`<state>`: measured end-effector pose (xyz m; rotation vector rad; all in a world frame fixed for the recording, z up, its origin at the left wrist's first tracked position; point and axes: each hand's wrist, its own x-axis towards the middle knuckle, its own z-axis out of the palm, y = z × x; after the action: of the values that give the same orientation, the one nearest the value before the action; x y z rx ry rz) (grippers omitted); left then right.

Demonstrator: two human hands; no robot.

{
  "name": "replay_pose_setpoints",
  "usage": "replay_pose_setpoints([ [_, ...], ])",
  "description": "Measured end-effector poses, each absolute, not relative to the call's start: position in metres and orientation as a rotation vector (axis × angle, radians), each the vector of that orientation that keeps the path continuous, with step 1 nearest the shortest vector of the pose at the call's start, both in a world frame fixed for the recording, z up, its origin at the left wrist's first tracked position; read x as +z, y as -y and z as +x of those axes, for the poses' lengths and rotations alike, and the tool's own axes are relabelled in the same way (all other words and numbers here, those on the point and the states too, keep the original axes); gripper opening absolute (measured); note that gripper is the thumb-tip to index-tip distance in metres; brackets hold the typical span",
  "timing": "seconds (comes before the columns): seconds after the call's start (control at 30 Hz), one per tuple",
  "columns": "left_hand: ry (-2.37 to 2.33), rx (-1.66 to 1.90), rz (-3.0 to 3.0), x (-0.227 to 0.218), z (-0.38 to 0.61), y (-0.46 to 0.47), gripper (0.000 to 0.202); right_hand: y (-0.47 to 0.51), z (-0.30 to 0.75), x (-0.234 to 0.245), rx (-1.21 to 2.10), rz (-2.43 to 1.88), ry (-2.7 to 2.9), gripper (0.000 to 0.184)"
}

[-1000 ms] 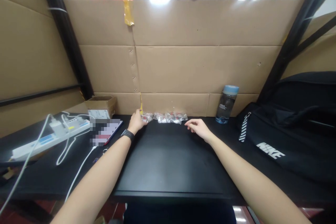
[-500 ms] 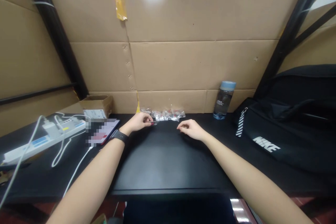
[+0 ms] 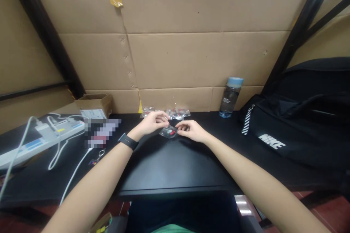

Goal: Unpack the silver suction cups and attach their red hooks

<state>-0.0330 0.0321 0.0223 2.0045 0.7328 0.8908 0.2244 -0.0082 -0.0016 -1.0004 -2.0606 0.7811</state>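
Note:
A small clear plastic packet (image 3: 168, 131) with a dark and red piece inside is at the middle of the black desk, between my hands. My left hand (image 3: 153, 122) is at its upper left, thumb by the packet's top edge and fingers apart from the thumb. At the packet's right edge is my right hand (image 3: 193, 131), fingers loosely curled with a gap to the thumb. Whether its fingertips touch the plastic I cannot tell. Behind my hands, several similar clear packets (image 3: 179, 113) lie in a row by the cardboard wall. My left hand partly covers that row.
On the right stand a water bottle (image 3: 230, 98) and a large black bag (image 3: 273, 127). To the left are a white power strip (image 3: 68, 129) with cables, a partly blurred phone (image 3: 109, 131), a keyring (image 3: 98, 156) and a small cardboard box (image 3: 95, 103). A cardboard wall (image 3: 169, 58) closes the back.
My left hand has moved right and its pinch on the packet has loosened. The packet now shows flat between both hands. The view has tilted down; the keyring has come into sight.

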Motion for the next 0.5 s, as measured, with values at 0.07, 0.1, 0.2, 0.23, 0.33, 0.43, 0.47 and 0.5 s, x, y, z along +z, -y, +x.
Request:
replay_pose_setpoints([
  [0.07, -0.741, 0.913, 1.975, 0.0221, -0.0314, -0.0311, 0.037, 0.0075, 0.2249, -0.0026, 0.75, -0.994, 2.087, 0.027],
  [0.1, -0.746, 0.917, 1.962, 0.0222, -0.0309, -0.0307, 0.038, 0.0072, 0.2251, -0.003, 0.741, -0.992, 2.094, 0.024],
  [0.2, -0.744, 0.907, 1.941, 0.0231, -0.0311, -0.0298, 0.038, 0.0062, 0.2255, -0.0031, 0.714, -1.002, 2.104, 0.018],
  [0.23, -0.728, 0.892, 1.943, 0.0236, -0.0317, -0.0297, 0.036, 0.0058, 0.2257, -0.0029, 0.697, -1.001, 2.11, 0.017],
  [0.33, -0.67, 0.799, 2.001, 0.0246, -0.034, -0.0295, 0.031, 0.0042, 0.2271, -0.0025, 0.625, -0.945, 2.14, 0.008],
  [0.43, -0.659, 0.663, 2.152, 0.0249, -0.0338, -0.0271, 0.033, 0.0028, 0.2296, -0.0028, 0.574, -0.891, 2.182, 0.012],
  [0.47, -0.667, 0.625, 2.216, 0.0248, -0.0326, -0.0254, 0.035, 0.0027, 0.2306, -0.0027, 0.569, -0.896, 2.204, 0.014],
  [0.5, -0.675, 0.594, 2.28, 0.0246, -0.0307, -0.0233, 0.037, 0.0027, 0.2315, -0.0024, 0.567, -0.91, 2.228, 0.015],
])
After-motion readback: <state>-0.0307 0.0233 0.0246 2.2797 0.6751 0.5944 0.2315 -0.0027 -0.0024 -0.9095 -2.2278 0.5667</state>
